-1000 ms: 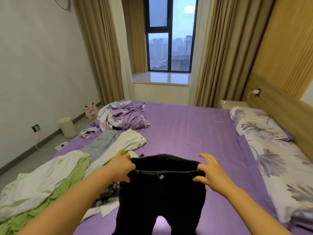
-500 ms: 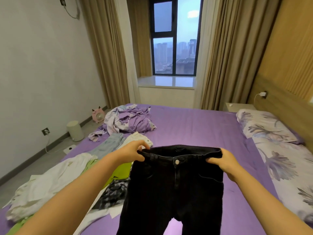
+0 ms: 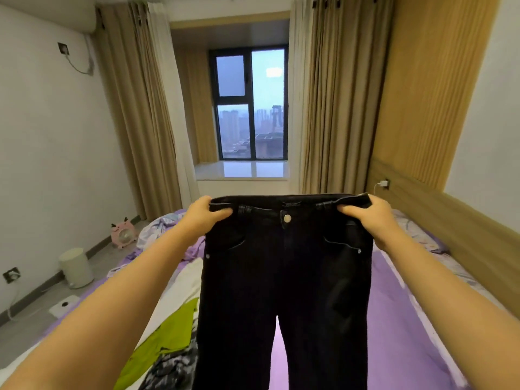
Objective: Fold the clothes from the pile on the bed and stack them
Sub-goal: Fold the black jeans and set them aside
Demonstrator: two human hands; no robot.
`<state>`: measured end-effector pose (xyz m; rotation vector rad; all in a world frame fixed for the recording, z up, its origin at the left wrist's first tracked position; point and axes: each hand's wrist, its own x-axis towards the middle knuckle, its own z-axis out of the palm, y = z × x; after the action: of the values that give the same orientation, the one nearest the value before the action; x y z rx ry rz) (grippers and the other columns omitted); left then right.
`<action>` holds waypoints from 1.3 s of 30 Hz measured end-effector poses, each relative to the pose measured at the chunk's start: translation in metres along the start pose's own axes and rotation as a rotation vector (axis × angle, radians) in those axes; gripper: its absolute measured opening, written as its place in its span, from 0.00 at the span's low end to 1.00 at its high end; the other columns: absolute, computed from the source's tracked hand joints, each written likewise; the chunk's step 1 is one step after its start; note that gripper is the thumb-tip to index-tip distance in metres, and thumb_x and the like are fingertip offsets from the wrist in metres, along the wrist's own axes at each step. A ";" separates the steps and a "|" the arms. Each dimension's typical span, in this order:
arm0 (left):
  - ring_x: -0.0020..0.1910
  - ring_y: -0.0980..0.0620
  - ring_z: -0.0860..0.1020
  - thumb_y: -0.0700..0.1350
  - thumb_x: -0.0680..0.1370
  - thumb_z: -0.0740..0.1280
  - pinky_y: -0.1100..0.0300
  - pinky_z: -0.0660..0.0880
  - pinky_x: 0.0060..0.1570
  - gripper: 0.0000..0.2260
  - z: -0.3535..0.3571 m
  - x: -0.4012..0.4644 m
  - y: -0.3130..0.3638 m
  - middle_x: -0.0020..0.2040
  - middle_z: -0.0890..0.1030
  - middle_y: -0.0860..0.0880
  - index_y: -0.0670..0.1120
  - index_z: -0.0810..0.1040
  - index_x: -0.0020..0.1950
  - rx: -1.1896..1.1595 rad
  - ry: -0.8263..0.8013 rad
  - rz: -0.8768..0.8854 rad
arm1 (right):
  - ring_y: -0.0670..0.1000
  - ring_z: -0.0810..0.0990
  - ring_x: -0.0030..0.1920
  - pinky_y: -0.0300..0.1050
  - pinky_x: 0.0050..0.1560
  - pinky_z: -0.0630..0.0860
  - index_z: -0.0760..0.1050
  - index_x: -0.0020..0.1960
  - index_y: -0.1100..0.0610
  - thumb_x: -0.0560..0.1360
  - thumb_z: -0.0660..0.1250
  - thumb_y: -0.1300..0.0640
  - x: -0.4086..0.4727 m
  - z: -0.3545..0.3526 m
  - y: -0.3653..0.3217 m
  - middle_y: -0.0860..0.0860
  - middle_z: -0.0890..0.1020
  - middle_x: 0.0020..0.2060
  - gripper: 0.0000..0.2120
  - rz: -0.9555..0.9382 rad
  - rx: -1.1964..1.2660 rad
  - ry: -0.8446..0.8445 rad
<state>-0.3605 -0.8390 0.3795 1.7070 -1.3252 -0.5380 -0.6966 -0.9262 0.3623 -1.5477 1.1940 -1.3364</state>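
Single view only, head-worn wide-angle camera, so no second view to share ground with. Stands at the foot side of the bed point(image 3: 408, 311), facing the window point(image 3: 251, 104) at 12 o'clock. Pitch fairly level: ceiling edge shows at top, forearms enter from 7 and 5 o'clock. Close range on the black jeans point(image 3: 284, 282), which fill the lower centre. Wall at 9 o'clock, headboard point(image 3: 461, 229) at 3 o'clock. Straight lines bow toward the frame edges.
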 end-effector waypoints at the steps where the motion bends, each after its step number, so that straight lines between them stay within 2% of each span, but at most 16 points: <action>1: 0.50 0.46 0.79 0.48 0.76 0.70 0.51 0.77 0.52 0.13 -0.002 0.002 0.011 0.50 0.79 0.44 0.43 0.74 0.55 0.006 0.037 0.044 | 0.45 0.82 0.37 0.37 0.34 0.76 0.79 0.41 0.52 0.67 0.77 0.59 0.003 -0.004 -0.014 0.46 0.84 0.36 0.08 -0.018 0.023 0.025; 4: 0.49 0.48 0.78 0.50 0.76 0.70 0.52 0.77 0.52 0.15 -0.007 0.009 0.041 0.50 0.79 0.47 0.43 0.74 0.57 -0.013 0.134 0.131 | 0.43 0.83 0.36 0.36 0.33 0.76 0.79 0.41 0.51 0.66 0.78 0.57 0.010 -0.015 -0.053 0.45 0.85 0.35 0.08 -0.066 0.034 0.068; 7: 0.48 0.47 0.81 0.52 0.75 0.71 0.51 0.78 0.52 0.13 -0.009 0.016 0.067 0.47 0.82 0.46 0.44 0.79 0.51 -0.127 0.162 0.152 | 0.49 0.84 0.41 0.44 0.38 0.79 0.79 0.44 0.52 0.67 0.77 0.57 0.017 -0.023 -0.077 0.50 0.85 0.41 0.09 -0.058 0.096 0.114; 10: 0.45 0.47 0.80 0.52 0.73 0.72 0.54 0.78 0.45 0.11 -0.004 0.020 0.091 0.43 0.82 0.46 0.45 0.78 0.43 -0.348 0.175 0.078 | 0.54 0.83 0.46 0.49 0.44 0.80 0.77 0.48 0.54 0.68 0.76 0.58 0.022 -0.026 -0.097 0.53 0.84 0.45 0.11 -0.014 0.220 0.197; 12: 0.43 0.47 0.78 0.51 0.73 0.73 0.56 0.74 0.39 0.12 0.001 0.021 0.107 0.42 0.81 0.46 0.44 0.76 0.41 -0.515 0.167 0.004 | 0.54 0.82 0.47 0.48 0.43 0.79 0.77 0.50 0.54 0.69 0.75 0.57 0.024 -0.024 -0.110 0.53 0.83 0.45 0.12 0.029 0.283 0.228; 14: 0.41 0.47 0.78 0.49 0.72 0.74 0.55 0.73 0.39 0.12 0.006 0.021 0.120 0.43 0.80 0.46 0.44 0.75 0.42 -0.674 0.132 -0.079 | 0.56 0.81 0.48 0.51 0.46 0.79 0.77 0.53 0.56 0.70 0.74 0.57 0.023 -0.021 -0.121 0.53 0.83 0.47 0.14 0.078 0.330 0.228; 16: 0.43 0.46 0.79 0.48 0.71 0.75 0.53 0.76 0.41 0.12 0.011 0.020 0.128 0.44 0.81 0.45 0.43 0.75 0.44 -0.776 0.070 -0.131 | 0.55 0.81 0.46 0.49 0.42 0.79 0.76 0.54 0.57 0.71 0.72 0.57 0.019 -0.015 -0.131 0.54 0.82 0.46 0.13 0.093 0.358 0.203; 18: 0.48 0.43 0.80 0.46 0.72 0.75 0.50 0.78 0.47 0.11 0.018 0.019 0.133 0.48 0.82 0.43 0.42 0.76 0.47 -0.820 -0.018 -0.135 | 0.53 0.81 0.40 0.44 0.33 0.77 0.75 0.52 0.58 0.72 0.71 0.58 0.011 -0.005 -0.138 0.54 0.81 0.42 0.11 0.063 0.374 0.147; 20: 0.54 0.41 0.79 0.42 0.74 0.72 0.49 0.78 0.54 0.09 0.026 0.016 0.136 0.50 0.82 0.42 0.41 0.78 0.51 -0.816 -0.102 -0.099 | 0.51 0.82 0.37 0.42 0.29 0.77 0.74 0.52 0.60 0.73 0.71 0.59 0.001 0.009 -0.141 0.55 0.81 0.41 0.10 0.008 0.371 0.081; 22: 0.53 0.41 0.81 0.39 0.76 0.70 0.51 0.79 0.50 0.08 0.034 0.013 0.140 0.49 0.83 0.41 0.39 0.79 0.54 -0.786 -0.175 -0.012 | 0.52 0.82 0.41 0.40 0.29 0.78 0.72 0.54 0.59 0.73 0.72 0.60 -0.007 0.023 -0.143 0.56 0.81 0.45 0.13 -0.032 0.365 0.022; 25: 0.47 0.44 0.84 0.41 0.76 0.69 0.55 0.80 0.42 0.09 0.046 0.008 0.147 0.47 0.85 0.42 0.40 0.80 0.55 -0.786 -0.257 0.110 | 0.51 0.82 0.45 0.38 0.33 0.79 0.71 0.54 0.56 0.73 0.71 0.62 -0.015 0.043 -0.144 0.54 0.80 0.49 0.13 -0.100 0.339 -0.093; 28: 0.46 0.44 0.84 0.44 0.77 0.69 0.52 0.81 0.46 0.08 0.051 0.006 0.154 0.47 0.84 0.42 0.42 0.81 0.52 -0.773 -0.128 0.138 | 0.49 0.81 0.47 0.37 0.36 0.80 0.71 0.53 0.51 0.73 0.71 0.62 -0.021 0.055 -0.144 0.51 0.80 0.48 0.13 -0.209 0.205 -0.167; 31: 0.49 0.43 0.82 0.45 0.78 0.68 0.47 0.80 0.51 0.08 0.053 0.007 0.157 0.50 0.83 0.41 0.42 0.79 0.53 -0.799 -0.007 0.180 | 0.47 0.82 0.46 0.37 0.37 0.80 0.72 0.51 0.50 0.73 0.72 0.58 -0.023 0.066 -0.144 0.48 0.81 0.46 0.12 -0.344 0.108 -0.116; 34: 0.51 0.44 0.82 0.50 0.79 0.65 0.50 0.80 0.51 0.11 0.055 0.005 0.163 0.50 0.83 0.42 0.44 0.80 0.53 -0.867 -0.010 0.145 | 0.44 0.80 0.46 0.36 0.38 0.80 0.71 0.49 0.47 0.72 0.73 0.57 -0.023 0.079 -0.149 0.45 0.80 0.45 0.12 -0.404 0.102 -0.022; 37: 0.50 0.44 0.82 0.57 0.80 0.61 0.51 0.80 0.48 0.17 0.048 0.007 0.166 0.48 0.83 0.42 0.44 0.81 0.49 -0.952 -0.051 0.070 | 0.46 0.81 0.50 0.41 0.49 0.81 0.74 0.54 0.51 0.75 0.69 0.59 -0.020 0.083 -0.149 0.46 0.81 0.47 0.09 -0.411 0.053 -0.032; 39: 0.48 0.46 0.83 0.62 0.74 0.64 0.54 0.80 0.45 0.20 0.043 0.009 0.162 0.45 0.84 0.44 0.46 0.81 0.47 -0.952 -0.107 0.126 | 0.45 0.80 0.53 0.42 0.57 0.78 0.75 0.61 0.52 0.79 0.62 0.62 -0.018 0.082 -0.146 0.46 0.82 0.51 0.13 -0.418 0.061 -0.116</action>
<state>-0.4782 -0.8698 0.4951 0.8125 -0.9793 -0.9945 -0.5907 -0.8703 0.4812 -1.8708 0.7752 -1.5028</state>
